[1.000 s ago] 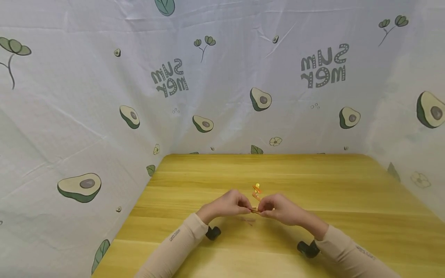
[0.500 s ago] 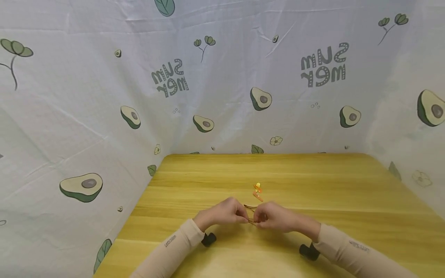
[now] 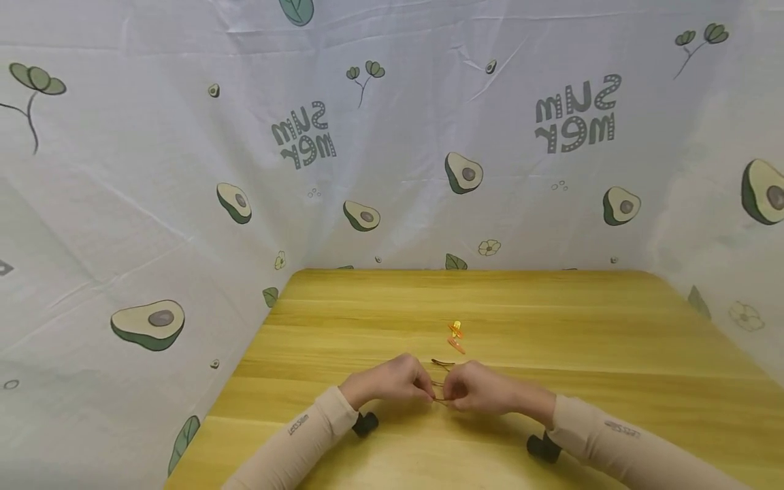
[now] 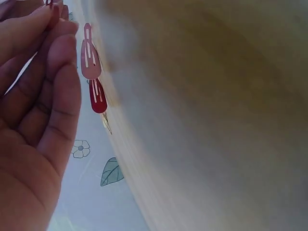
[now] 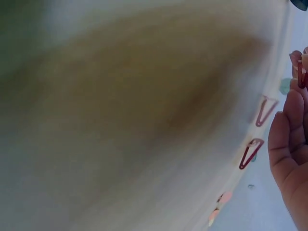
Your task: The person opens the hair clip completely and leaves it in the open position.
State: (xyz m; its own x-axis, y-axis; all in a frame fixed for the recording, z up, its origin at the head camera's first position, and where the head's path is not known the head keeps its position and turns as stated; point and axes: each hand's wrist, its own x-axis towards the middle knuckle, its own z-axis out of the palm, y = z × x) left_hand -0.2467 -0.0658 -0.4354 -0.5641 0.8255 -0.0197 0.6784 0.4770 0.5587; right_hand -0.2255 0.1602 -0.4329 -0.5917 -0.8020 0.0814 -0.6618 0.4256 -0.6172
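The left hand [image 3: 395,381] and right hand [image 3: 484,389] pinch one slim clip [image 3: 440,400] between nearly closed fingers [image 4: 67,96], probably steadying it from both sides, near other clips [image 3: 456,346].

Mirrored "summer" [image 3: 578,114] twice on white cloth [image 3: 404,143], unclear sleeve lettering [image 3: 298,425]

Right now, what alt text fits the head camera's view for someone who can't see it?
A left hand and a right hand pinch a small hair clip over a yellowish table. More clips lie beyond; an avocado-print curtain hangs behind.
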